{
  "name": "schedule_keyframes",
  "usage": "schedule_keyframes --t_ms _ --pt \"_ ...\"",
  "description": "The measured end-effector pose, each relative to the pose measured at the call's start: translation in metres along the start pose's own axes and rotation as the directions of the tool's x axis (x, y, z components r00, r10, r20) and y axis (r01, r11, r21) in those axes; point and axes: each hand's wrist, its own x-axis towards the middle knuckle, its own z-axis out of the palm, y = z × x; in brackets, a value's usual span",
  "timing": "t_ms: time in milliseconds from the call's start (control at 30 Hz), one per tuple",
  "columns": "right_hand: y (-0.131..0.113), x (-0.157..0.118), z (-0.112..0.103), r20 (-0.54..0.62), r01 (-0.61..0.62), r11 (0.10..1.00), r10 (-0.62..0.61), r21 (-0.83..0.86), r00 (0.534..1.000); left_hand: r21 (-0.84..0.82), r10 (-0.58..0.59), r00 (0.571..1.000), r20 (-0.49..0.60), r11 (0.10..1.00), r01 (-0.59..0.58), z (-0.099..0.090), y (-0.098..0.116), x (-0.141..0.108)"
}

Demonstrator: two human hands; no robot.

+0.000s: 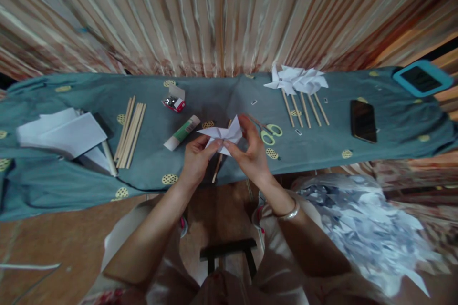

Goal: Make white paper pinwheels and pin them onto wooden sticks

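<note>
Between my two hands is a white paper pinwheel [226,134], held over the near middle of the cloth-covered table. My left hand [197,158] pinches its left side, thumb near the centre. From the right, my right hand [252,151] grips it with the thumb also close to the centre. Below the paper runs a wooden stick [216,171]; whether it is joined to the pinwheel I cannot tell. A green and white glue stick [182,132] lies left of my left hand. Scissors with light green handles [271,134] lie just beyond my right hand.
Several wooden sticks [130,136] and folded white paper [67,133] lie left. A small open red box [174,100] stands behind the glue stick. Finished pinwheels [299,80], a phone [363,120] and a blue-framed tablet [422,78] are right. A bag of paper pieces [372,228] sits below.
</note>
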Motion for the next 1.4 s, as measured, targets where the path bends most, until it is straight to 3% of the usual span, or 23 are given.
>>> schedule_keyframes --t_ms 167,400,600,900,1400 --pt "0.005 0.002 0.005 0.059 -0.14 0.951 0.128 0.274 0.99 -0.023 -0.039 0.999 -0.014 0.999 0.038 0.001 0.003 -0.001" --pt "-0.003 0.005 -0.001 0.171 -0.28 0.896 0.234 0.345 0.957 0.02 -0.065 0.998 0.001 0.998 0.065 -0.003 0.0 -0.001" --pt "0.001 0.003 -0.001 0.151 -0.232 0.934 0.196 0.273 0.969 0.095 -0.062 0.998 -0.004 0.994 0.062 -0.005 -0.001 -0.001" --pt "-0.002 0.002 -0.003 0.115 -0.204 0.97 0.189 0.132 0.975 0.256 0.07 0.998 0.004 0.964 -0.069 -0.007 0.001 -0.001" --pt "0.0 0.003 0.001 0.127 -0.244 0.94 0.219 0.24 0.967 0.334 0.154 0.988 0.015 0.93 -0.15 -0.007 0.001 -0.003"
